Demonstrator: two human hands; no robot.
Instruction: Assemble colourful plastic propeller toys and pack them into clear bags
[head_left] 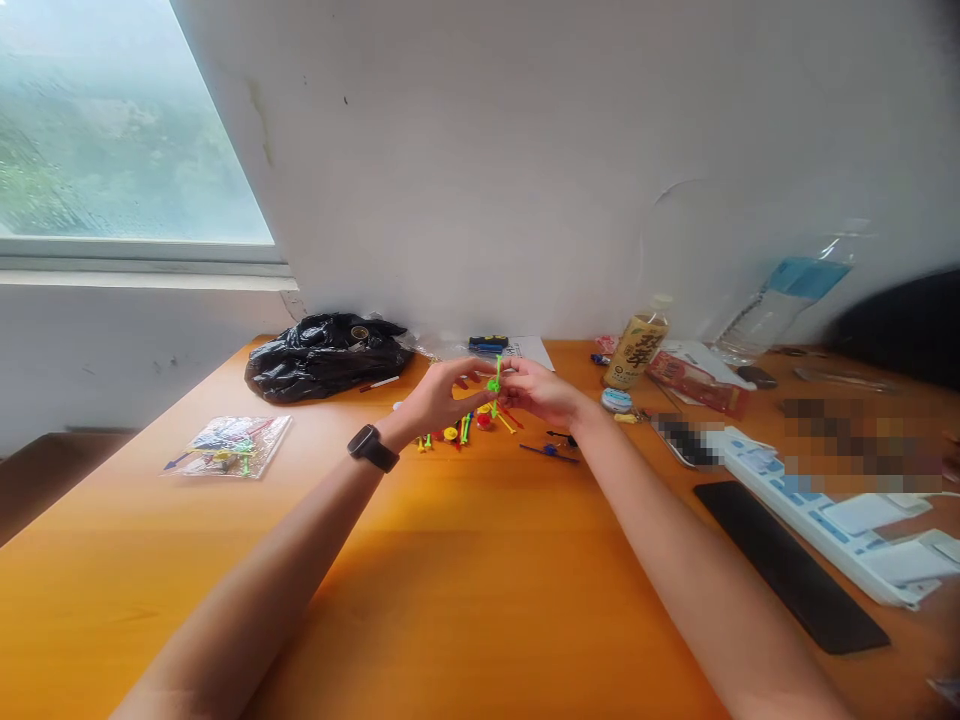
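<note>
At far left, a clear packet [229,446] of coloured parts lies flat on the orange table [465,580]. Beyond it, a black plastic bag [326,355] sits near the wall. At centre, the left hand [442,398] and right hand [541,392] meet above the table, fingertips of both pinching 1 small green plastic piece [495,380] held upright. Loose coloured pieces [469,430] lie just beneath. Right: a bottle [636,352], then a white power strip [817,510].
</note>
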